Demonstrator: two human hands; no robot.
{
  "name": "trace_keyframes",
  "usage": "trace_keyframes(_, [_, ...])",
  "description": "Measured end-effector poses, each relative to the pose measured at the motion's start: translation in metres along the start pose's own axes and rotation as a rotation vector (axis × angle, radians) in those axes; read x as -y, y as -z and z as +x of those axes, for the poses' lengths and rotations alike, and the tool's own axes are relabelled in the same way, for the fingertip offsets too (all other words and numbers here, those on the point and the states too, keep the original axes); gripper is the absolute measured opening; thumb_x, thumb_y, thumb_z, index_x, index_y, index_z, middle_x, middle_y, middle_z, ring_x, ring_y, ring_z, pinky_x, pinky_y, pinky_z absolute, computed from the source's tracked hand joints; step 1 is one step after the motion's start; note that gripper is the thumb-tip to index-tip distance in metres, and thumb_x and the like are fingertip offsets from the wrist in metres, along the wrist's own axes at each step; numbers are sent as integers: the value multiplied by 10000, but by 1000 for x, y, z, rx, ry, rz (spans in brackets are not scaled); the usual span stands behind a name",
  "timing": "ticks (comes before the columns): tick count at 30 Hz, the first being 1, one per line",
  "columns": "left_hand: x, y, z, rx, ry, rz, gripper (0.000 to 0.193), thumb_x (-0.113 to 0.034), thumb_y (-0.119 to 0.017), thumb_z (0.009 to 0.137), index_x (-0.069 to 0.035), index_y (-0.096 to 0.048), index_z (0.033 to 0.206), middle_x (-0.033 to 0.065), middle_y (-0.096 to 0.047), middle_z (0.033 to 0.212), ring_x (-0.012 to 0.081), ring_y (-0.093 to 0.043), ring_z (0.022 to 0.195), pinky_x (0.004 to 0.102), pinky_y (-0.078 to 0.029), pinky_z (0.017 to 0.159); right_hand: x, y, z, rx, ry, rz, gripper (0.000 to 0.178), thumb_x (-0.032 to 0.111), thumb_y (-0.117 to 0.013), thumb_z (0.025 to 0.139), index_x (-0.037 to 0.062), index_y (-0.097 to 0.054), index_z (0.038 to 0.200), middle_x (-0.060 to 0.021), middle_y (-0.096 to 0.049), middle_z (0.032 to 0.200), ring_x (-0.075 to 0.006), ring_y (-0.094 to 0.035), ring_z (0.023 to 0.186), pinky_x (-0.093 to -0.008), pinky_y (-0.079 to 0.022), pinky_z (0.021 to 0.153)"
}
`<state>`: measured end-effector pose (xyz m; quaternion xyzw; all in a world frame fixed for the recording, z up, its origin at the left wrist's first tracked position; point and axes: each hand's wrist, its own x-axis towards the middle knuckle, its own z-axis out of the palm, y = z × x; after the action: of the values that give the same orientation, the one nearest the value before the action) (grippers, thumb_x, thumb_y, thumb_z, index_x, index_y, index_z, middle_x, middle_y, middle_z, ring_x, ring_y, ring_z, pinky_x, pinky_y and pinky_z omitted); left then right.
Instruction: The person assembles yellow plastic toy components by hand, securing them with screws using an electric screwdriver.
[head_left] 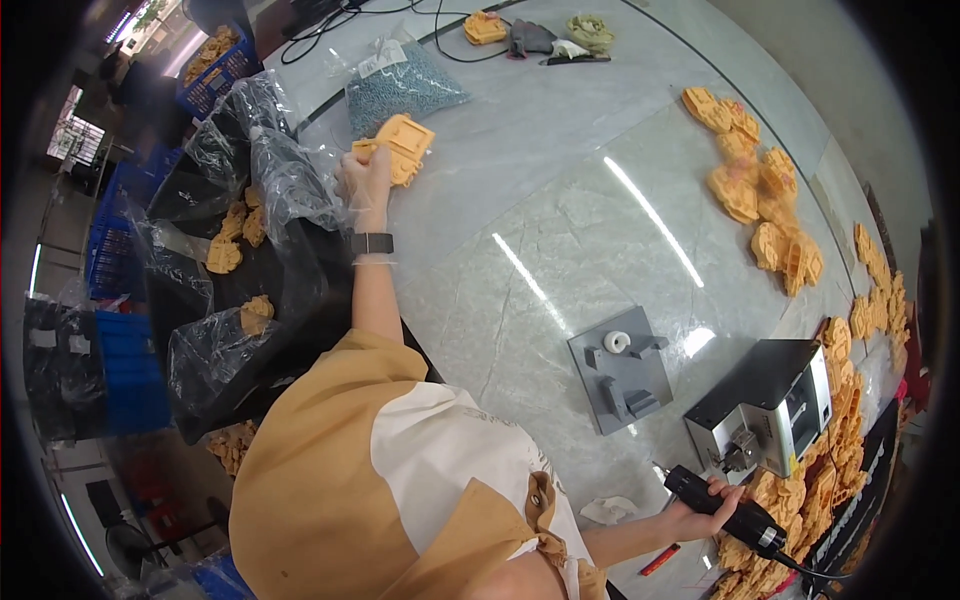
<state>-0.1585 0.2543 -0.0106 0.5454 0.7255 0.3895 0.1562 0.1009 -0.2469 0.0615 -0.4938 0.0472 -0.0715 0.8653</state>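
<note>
My left hand (367, 190), in a clear glove and with a dark band at the wrist, reaches to the far left. Its fingers are closed on a yellow-orange moulded plastic part (405, 148), held beside a bag of small blue pieces (405, 90). At the lower right my right hand (697, 517) grips a black corded electric screwdriver (690, 487), its bit toward the upper left. A grey fixture plate (620, 385) with raised blocks and a white ring (617, 342) lies beyond that bit. Next to it stands a black and silver box-shaped machine (745, 400).
A black-lined bin (285, 300) with several yellow parts stands left of the table. More yellow parts (760, 190) lie at the far right, and a heap (780, 500) lies beside the machine. A red pen-like stick (660, 560) is near my right forearm. Blue crates (130, 370) stand farther left.
</note>
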Motion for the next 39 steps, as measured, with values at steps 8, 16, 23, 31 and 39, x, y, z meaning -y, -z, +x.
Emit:
trace_keyframes(8, [-19,-3,-17,-30,-118,-171,786,-273,-695,594,14,-322,1224,240,-435,1128,377,-452,1031,399,-338,943,-1,-2,-3,-49,43,-77,114,109,-568,784,58,-468,802,-10,-372,590,-115,-389,571,-250,-340,595])
trace_keyframes(16, [-15,-21,-6,320,-134,-493,880,-178,-762,534,13,-275,1241,227,-402,1164,317,-409,1108,345,-353,944,-5,4,-4,-17,71,-90,417,54,-567,756,55,-397,1137,-6,-386,600,-97,-384,554,-268,-374,588])
trace_keyframes(23, [-48,-20,-34,301,-313,-293,648,-122,-695,602,-28,-350,1143,168,-496,1027,263,-521,950,348,-421,827,-4,2,-7,-1,77,-102,414,56,-560,753,53,-403,1137,-3,-385,597,-96,-389,555,-273,-384,600])
trace_keyframes(31, [-43,-21,-38,483,-236,-172,620,-199,-646,672,-64,-363,1208,175,-485,1136,298,-496,1045,360,-416,843,-6,2,-6,21,62,-65,240,71,-559,799,93,-458,1015,15,-420,635,-97,-399,552,-249,-373,610])
trace_keyframes(39, [-75,26,-107,695,-753,381,730,-231,-696,622,-119,-368,1265,174,-444,1164,315,-454,1080,380,-389,886,-7,-3,-6,-31,64,-112,374,72,-551,778,55,-413,1126,3,-378,566,-93,-394,535,-265,-386,600])
